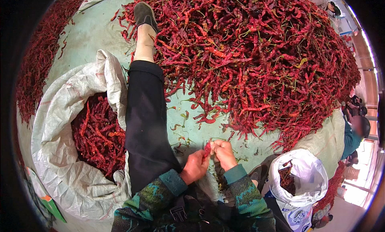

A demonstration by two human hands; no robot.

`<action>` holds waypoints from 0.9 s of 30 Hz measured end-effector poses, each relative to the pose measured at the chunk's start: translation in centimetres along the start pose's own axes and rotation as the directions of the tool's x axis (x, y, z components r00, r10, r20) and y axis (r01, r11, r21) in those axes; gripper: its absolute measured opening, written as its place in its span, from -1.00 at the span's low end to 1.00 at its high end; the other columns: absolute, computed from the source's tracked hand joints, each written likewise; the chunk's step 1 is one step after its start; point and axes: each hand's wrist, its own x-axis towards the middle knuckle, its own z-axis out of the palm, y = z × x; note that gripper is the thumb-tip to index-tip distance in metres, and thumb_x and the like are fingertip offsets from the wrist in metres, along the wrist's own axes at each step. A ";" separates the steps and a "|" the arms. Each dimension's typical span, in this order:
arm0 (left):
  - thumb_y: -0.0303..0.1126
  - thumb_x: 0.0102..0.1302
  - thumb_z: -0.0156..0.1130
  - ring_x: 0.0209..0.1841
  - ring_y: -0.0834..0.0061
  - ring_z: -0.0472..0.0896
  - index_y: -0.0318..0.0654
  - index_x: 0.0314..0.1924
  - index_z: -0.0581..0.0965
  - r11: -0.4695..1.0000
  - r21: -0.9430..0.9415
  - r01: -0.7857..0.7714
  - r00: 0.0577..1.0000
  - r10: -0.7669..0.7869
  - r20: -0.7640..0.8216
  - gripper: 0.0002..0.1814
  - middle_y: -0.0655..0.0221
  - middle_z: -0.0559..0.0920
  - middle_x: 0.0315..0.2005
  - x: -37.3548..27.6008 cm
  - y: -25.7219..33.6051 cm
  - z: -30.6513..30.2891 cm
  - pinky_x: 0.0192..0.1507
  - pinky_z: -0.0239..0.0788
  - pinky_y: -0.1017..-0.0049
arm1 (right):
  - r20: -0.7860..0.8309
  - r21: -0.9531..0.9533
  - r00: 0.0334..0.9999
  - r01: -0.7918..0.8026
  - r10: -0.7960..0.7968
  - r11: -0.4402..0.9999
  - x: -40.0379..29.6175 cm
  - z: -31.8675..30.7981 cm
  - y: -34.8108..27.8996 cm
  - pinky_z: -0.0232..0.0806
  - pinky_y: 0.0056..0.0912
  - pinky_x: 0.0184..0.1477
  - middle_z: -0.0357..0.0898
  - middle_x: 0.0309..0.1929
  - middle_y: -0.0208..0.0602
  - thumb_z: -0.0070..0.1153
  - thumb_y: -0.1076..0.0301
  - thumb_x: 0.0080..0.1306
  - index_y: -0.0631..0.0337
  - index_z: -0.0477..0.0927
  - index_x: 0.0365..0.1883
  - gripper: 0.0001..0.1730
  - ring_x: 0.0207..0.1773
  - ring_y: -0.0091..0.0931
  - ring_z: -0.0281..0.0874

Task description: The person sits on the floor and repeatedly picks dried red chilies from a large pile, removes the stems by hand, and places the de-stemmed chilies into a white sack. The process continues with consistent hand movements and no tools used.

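My left hand [196,166] is closed round a dried red chili pepper [207,147], its fingers curled. Touching the same pepper's upper end, my right hand [223,153] pinches between thumb and forefinger. Beyond both hands a large heap of dried red chilies [240,60] spreads over a pale green floor sheet [177,111]. Loose green stems and bits [183,120] lie between the heap and my hands. To the left stands a white woven sack [57,126] with its rim rolled down, holding dried red chilies [100,135].
My outstretched leg [147,120] lies between the sack and the heap. At right stands a white plastic bag [312,183] with dark reddish-brown dried matter inside. Another chili heap [39,60] lies far left. A person [355,135] in a dark cap is at the right edge, beside a woven sack [324,141].
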 end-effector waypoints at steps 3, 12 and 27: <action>-0.51 0.23 0.10 -0.45 0.71 0.46 -0.34 -0.26 0.46 0.821 -0.459 0.338 0.940 -0.321 0.118 -0.90 0.46 0.54 -0.46 1.0 1.9 -0.7 -0.48 0.32 0.60 | -0.060 -0.791 0.687 0.410 -0.725 0.454 3.2 -0.6 0.3 0.28 -0.25 -0.53 0.44 -0.60 -0.23 0.06 0.44 0.15 0.14 0.52 -0.39 -0.95 -0.52 -0.31 0.45; -0.32 0.22 0.19 -0.51 0.71 0.43 -0.23 -0.26 0.52 0.703 -0.582 0.407 0.834 -0.547 -0.078 -0.84 0.52 0.55 -0.45 2.1 1.2 -1.5 -0.55 0.21 0.62 | 0.049 -0.928 0.684 0.302 -0.728 0.221 4.4 1.4 -3.1 0.34 -0.17 -0.45 0.35 -0.40 -0.13 0.12 0.43 0.05 0.17 0.49 -0.43 -0.89 -0.46 -0.19 0.46; -0.34 0.20 0.20 -0.61 0.73 0.36 -0.19 -0.42 0.50 0.665 -0.627 0.405 0.823 -0.564 -0.067 -0.88 0.57 0.50 -0.59 2.7 1.8 -1.6 -0.58 0.16 0.61 | 0.326 -0.767 0.746 0.568 -0.581 0.299 -1.6 -0.3 -2.4 0.35 -0.15 -0.34 0.45 -0.42 -0.20 0.10 0.36 0.12 0.15 0.53 -0.33 -0.85 -0.36 -0.17 0.48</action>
